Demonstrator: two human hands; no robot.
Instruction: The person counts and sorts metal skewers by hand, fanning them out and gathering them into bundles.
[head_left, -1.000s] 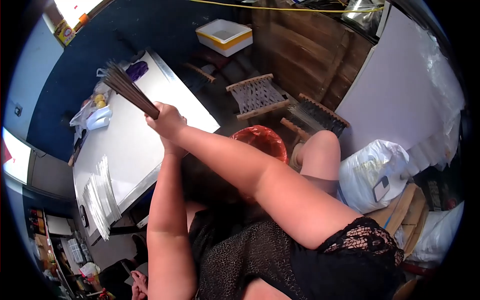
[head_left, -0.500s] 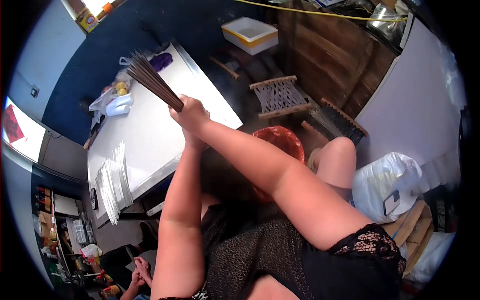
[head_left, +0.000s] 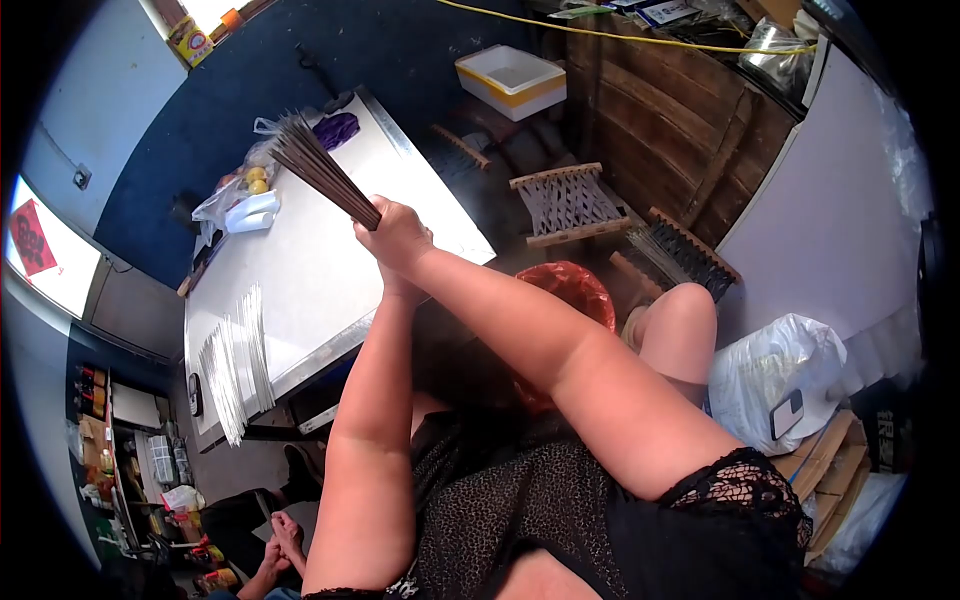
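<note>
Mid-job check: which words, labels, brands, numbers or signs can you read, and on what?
No text is legible.
Red paper on the bright pane, dark characters: too blurred.
Yellow box with round label, upper left: too small.
Black surface with pale characters, right edge: too blurred.
Blue-and-white printed packet, upper right: too small.
Bundle of thin dark rods: no text visible.

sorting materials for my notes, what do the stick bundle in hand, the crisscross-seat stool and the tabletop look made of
Stick bundle: perhaps wood or bamboo, going by the dull brown colour; coated wire isn't ruled out. Stool: likely wooden bars, tan and matte; its grey crossed straps could be fabric or plastic. Tabletop: probably laminate, smooth and white, with a greyish, metal-looking border.
</note>
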